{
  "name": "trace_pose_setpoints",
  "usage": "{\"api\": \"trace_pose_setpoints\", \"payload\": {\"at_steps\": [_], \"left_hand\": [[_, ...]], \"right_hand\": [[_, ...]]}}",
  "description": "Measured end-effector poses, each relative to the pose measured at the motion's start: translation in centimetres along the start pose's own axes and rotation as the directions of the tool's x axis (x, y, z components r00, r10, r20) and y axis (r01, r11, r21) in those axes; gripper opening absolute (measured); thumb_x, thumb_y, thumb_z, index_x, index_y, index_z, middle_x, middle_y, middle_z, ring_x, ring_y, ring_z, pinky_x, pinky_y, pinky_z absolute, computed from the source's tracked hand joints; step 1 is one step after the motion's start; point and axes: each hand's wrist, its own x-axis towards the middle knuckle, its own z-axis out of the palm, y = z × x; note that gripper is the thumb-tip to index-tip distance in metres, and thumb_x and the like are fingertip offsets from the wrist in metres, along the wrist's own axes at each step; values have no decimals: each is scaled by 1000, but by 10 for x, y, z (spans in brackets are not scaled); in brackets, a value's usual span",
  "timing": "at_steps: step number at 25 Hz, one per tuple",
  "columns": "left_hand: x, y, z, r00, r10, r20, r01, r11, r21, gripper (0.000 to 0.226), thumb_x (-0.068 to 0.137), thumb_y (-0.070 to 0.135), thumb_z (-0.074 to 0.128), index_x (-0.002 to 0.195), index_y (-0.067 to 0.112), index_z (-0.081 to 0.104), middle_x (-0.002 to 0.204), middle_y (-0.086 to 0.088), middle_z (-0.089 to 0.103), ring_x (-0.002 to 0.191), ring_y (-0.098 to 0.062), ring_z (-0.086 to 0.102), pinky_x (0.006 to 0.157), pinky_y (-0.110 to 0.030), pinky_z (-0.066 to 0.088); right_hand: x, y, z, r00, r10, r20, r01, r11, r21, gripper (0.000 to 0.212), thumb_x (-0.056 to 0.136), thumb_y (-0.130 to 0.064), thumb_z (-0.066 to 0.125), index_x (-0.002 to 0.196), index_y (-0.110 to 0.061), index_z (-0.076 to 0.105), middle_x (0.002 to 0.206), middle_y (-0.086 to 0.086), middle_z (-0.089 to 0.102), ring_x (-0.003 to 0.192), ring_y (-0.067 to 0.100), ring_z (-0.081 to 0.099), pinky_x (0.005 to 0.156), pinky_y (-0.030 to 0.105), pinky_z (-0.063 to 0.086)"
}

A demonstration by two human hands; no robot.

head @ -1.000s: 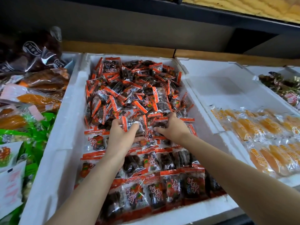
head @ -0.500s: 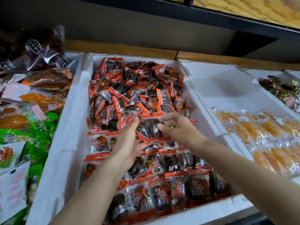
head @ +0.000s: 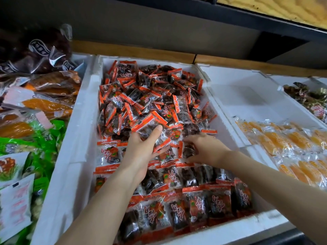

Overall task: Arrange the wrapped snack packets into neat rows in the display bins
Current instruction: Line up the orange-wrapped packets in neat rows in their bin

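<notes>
Currently, in the white foam bin (head: 79,138): left hand (head: 139,149) is pinching a clear, orange-edged snack packet (head: 150,125) at the near edge of the loose heap (head: 150,96); right hand (head: 203,147) is curling round a second packet (head: 188,150). I'm judging the slick wrappers likely to slip, disturbing the finished front rows (head: 194,209).

The shelf (head: 138,50) carries foam bins (head: 79,138) (white, touching).

2 bare forearms reach in over the near edge of the white foam bin (head: 230,232), converging. Left hand (head: 141,149), thumb side up, clasps a clear orange-edged snack packet (head: 150,125) between fingers and thumb. Right hand (head: 205,147), palm down, fingers curled, pinches a dark-filled packet (head: 188,150).
</notes>
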Motion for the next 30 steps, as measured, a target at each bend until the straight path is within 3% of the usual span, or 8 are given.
{"api": "trace_pose_setpoints", "payload": {"at_steps": [5, 8, 11, 14, 16, 19, 23, 30], "left_hand": [[3, -3, -2, 1000, 18, -13, -18, 999, 45, 40, 84, 32, 70, 110, 8, 52, 126, 0, 57, 104, -16, 66, 78, -32, 59], [3, -1, -3, 1000, 21, -14, -20, 999, 37, 46, 84, 34, 70, 120, 11, 55, 129, 1, 57, 95, -12, 70, 93, -43, 54], [1, 1, -2, 998, 49, -25, -49, 999, 15, 39, 86, 32, 68, 119, 15, 56, 122, 3, 59, 99, -10, 65, 88, -39, 56], [0, 2, 0, 998, 51, -28, -51, 999, -12, 25, 88, 31, 66, 106, 21, 53, 108, 9, 54, 100, -11, 62, 85, -35, 57], [-1, 3, 1, 997, 66, -33, -67, 998, -22, 18, 89, 30, 65, 96, 26, 49, 99, 13, 47, 99, -13, 61, 75, -29, 57], [-1, 2, 0, 996, 82, -38, -83, 996, -25, 17, 89, 27, 65, 100, 21, 54, 101, 8, 51, 97, -11, 58, 74, -31, 59], [0, 2, 0, 997, 66, -41, -67, 997, -28, 21, 89, 26, 66, 105, 16, 56, 100, 6, 55, 92, -9, 57, 76, -35, 60], [3, 2, -3, 996, 66, -58, -66, 998, -5, 28, 89, 29, 66, 112, 15, 57, 112, -2, 58, 110, -20, 59, 75, -33, 60]], "right_hand": [[13, -1, 3, 986, -46, -163, 49, 999, 11, 67, 78, -44, 70, 135, -25, 40, 127, 0, 54, 115, 20, 50, 93, 31, 41], [13, -4, -1, 952, 44, -303, 44, 960, 277, 70, 77, -39, 73, 135, -23, 37, 112, -7, 56, 104, 14, 55, 85, 25, 44], [15, -2, -11, 899, 174, -401, 63, 856, 513, 68, 78, -41, 71, 133, -22, 36, 98, -11, 52, 84, 10, 56, 74, 26, 44], [14, -5, -2, 952, 115, -285, 27, 892, 452, 61, 79, -46, 68, 129, -24, 39, 108, -5, 56, 86, 9, 58, 82, 30, 50], [13, -10, 10, 969, 92, -228, 10, 912, 409, 57, 81, -43, 67, 128, -23, 39, 114, 0, 56, 84, 7, 56, 78, 23, 46], [13, -14, 11, 928, 182, -324, 13, 855, 518, 54, 85, -35, 66, 128, -20, 38, 118, 2, 52, 84, 7, 54, 74, 18, 40], [7, -17, 16, 952, 127, -279, 7, 900, 435, 53, 84, -33, 67, 127, -21, 39, 120, 2, 52, 87, 11, 56, 72, 16, 41], [10, -14, 0, 923, 260, -283, -55, 818, 573, 51, 83, -45, 65, 121, -17, 47, 116, 0, 50, 85, 11, 55, 68, 16, 41]]}}
